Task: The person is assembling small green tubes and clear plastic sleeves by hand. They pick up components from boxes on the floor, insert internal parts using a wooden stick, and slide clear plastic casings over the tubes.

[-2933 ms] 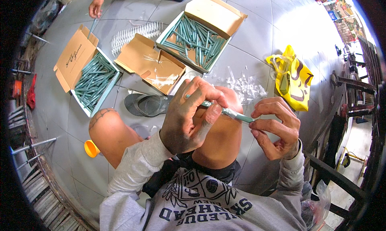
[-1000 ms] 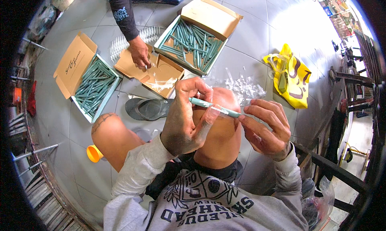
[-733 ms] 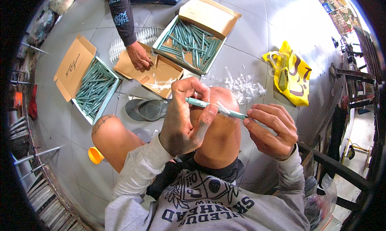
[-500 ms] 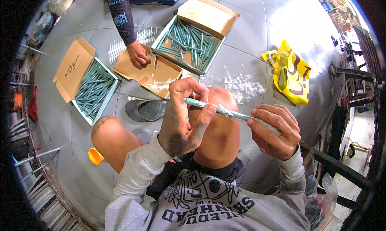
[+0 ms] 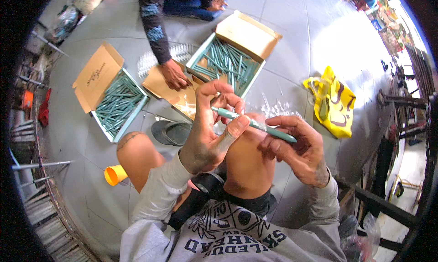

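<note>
A slim teal pen (image 5: 284,135) lies slantwise across both my hands, above my right knee. My left hand (image 5: 211,129) is closed around its left part, thumb and fingers pinching it. My right hand (image 5: 299,148) has its fingers bent around the right part, index fingertip on the pen's middle and thumb below. The pen's right end sticks out over the right palm. Something clear and whitish, like a bit of plastic film, shows on the pen between the hands; its detail is blurred.
Two open cardboard boxes, a left box (image 5: 145,100) and a far box (image 5: 261,63), hold several teal pens. A co-worker's hand (image 5: 173,75) reaches into a shallow cardboard tray (image 5: 159,85). Clear plastic scraps (image 5: 278,110), a yellow bag (image 5: 335,104), a grey sandal (image 5: 171,133) and an orange cup (image 5: 115,175) lie around.
My right hand has moved left along the pen, from its right tip to its middle, and its fingers have curled in. The view has shifted slightly.
</note>
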Demonstrator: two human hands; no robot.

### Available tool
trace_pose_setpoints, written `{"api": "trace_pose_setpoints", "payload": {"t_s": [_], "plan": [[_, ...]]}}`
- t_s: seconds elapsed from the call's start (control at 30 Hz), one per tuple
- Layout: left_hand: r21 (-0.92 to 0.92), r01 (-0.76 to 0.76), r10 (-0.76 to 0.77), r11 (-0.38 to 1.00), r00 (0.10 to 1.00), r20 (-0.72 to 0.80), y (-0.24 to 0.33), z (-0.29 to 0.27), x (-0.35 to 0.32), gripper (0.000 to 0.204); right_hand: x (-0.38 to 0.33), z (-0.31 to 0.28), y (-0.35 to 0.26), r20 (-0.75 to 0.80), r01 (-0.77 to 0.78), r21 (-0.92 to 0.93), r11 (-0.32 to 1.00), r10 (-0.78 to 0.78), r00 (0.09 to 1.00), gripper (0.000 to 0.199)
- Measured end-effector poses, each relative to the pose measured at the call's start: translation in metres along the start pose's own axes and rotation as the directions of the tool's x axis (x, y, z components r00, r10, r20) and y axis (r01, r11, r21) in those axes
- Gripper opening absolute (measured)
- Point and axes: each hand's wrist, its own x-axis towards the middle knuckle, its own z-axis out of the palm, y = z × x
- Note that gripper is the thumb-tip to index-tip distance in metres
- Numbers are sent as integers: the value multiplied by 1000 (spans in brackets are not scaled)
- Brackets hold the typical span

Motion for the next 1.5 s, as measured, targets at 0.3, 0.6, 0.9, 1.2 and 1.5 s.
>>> {"api": "trace_pose_setpoints", "payload": {"t_s": [0.3, 0.6, 0.9, 1.2, 1.5], "plan": [[-234, 203, -168, 951, 973, 159, 86, -62, 62, 34, 52, 26, -68, 27, 246, 296, 923, -266, 964, 54], [-420, 262, -178, 869, 957, 229, 91, -98, 28, 29, 93, 55, -87, 332, 31, 432, 901, -191, 924, 44], [-383, 329, -189, 863, 914, 359, 89, -113, 17, 33, 83, 83, -70, 409, -74, 466, 882, -140, 902, 28], [-245, 391, -330, 887, 909, 255, 86, -107, 16, 38, 89, 94, -58, 266, 187, 295, 937, -269, 926, 13], [-247, 395, -347, 885, 912, 218, 72, -107, 12, 39, 91, 105, -54, 120, 409, 42, 912, -411, 904, 17]]}}
